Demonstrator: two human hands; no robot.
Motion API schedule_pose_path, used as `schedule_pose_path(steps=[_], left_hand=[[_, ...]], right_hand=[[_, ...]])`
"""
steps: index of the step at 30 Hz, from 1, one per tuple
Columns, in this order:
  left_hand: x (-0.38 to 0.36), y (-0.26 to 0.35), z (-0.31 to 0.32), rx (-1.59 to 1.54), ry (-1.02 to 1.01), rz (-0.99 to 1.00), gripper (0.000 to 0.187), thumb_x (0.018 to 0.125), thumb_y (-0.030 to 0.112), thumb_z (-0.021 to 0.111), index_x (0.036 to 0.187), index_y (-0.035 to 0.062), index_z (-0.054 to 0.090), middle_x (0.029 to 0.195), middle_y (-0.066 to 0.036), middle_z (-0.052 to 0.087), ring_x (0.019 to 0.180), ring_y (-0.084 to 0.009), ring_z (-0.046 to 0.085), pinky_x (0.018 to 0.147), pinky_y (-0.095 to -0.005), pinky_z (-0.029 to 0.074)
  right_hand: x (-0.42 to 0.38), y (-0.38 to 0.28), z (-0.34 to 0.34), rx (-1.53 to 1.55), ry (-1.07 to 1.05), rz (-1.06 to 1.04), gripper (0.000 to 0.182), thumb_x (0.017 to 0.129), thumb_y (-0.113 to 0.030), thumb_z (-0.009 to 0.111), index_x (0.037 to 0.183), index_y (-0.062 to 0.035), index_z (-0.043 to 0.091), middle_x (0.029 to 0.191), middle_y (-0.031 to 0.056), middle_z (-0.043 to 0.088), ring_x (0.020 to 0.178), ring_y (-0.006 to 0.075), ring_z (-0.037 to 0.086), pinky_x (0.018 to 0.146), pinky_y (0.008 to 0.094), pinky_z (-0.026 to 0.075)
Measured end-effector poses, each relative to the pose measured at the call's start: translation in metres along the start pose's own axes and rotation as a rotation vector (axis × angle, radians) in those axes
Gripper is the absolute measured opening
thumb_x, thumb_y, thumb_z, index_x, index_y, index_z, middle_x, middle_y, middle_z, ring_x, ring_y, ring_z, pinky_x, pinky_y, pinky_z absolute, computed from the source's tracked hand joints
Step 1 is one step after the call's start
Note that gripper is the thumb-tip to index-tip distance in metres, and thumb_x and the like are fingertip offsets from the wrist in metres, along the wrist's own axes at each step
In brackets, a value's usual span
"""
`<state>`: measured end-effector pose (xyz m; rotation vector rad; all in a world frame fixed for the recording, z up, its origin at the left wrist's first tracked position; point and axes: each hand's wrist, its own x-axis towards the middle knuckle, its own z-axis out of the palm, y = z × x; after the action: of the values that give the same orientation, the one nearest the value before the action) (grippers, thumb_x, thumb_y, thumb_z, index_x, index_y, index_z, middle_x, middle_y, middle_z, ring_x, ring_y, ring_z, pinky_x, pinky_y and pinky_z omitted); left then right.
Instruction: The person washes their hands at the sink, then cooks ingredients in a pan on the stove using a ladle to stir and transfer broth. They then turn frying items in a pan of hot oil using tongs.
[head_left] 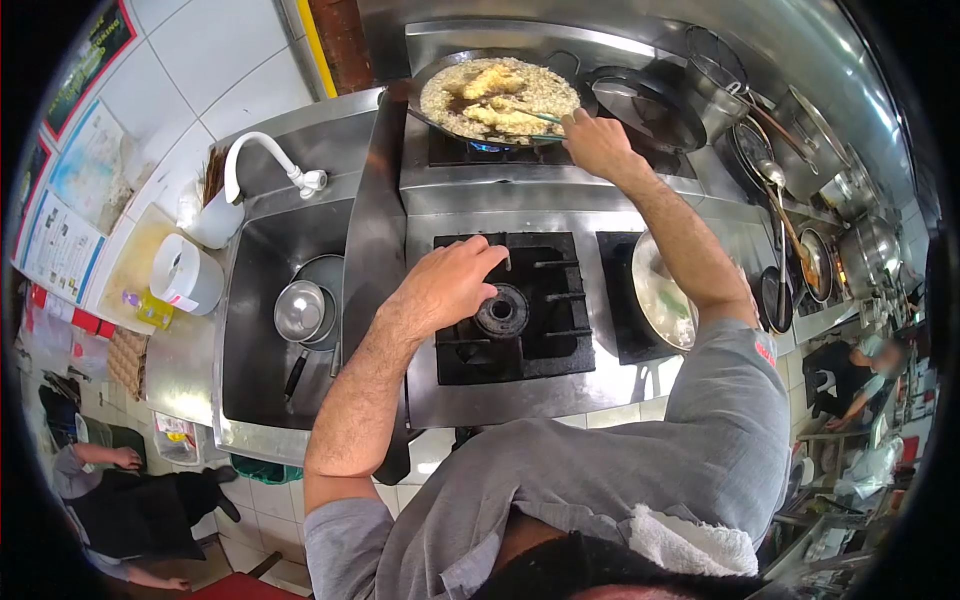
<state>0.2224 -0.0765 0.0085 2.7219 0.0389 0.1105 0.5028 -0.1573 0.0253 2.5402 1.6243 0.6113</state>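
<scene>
My right hand (600,145) is closed around a pair of thin teal chopsticks (540,117) and reaches over the back burner. The chopstick ends touch golden battered pieces (510,113) that float in foaming oil. That oil fills a wide wok (434,124), and a blue flame (487,148) burns under it. My left hand (445,285) hovers over the left side of the unlit front burner (502,312), palm down, fingers apart and holding nothing.
Left is a sink (250,370) with a small saucepan (299,312) in it, below a white faucet (265,150). A dark pan (660,115) stands right of the wok. A large pan (660,295) sits under my right forearm. Other people (130,500) stand at both sides.
</scene>
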Motion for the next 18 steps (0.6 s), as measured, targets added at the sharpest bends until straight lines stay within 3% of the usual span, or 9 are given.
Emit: schedule_pose_path(steps=[10, 18], left_hand=[[-0.001, 0.000, 0.003, 0.028, -0.004, 0.011, 0.044, 0.072, 0.015, 0.063, 0.112, 0.0047, 0.047, 0.104, -0.011, 0.051, 0.095, -0.0301, 0.052, 0.080, -0.0378, 0.043], [-0.001, -0.003, 0.001, 0.012, 0.020, 0.015, 0.043, 0.072, 0.015, 0.063, 0.112, 0.0043, 0.048, 0.103, -0.011, 0.051, 0.095, -0.0302, 0.052, 0.080, -0.0379, 0.043]], right_hand=[[0.043, -0.004, 0.044, -0.130, -0.040, -0.124, 0.017, 0.074, -0.010, 0.052, 0.087, -0.0017, 0.058, 0.088, 0.0146, 0.059, 0.081, 0.0270, 0.061, 0.066, 0.0372, 0.049], [0.056, 0.015, 0.036, 0.066, -0.117, -0.047, 0.022, 0.077, -0.021, 0.050, 0.088, -0.0031, 0.055, 0.090, 0.0165, 0.059, 0.082, 0.0323, 0.058, 0.071, 0.0416, 0.046]])
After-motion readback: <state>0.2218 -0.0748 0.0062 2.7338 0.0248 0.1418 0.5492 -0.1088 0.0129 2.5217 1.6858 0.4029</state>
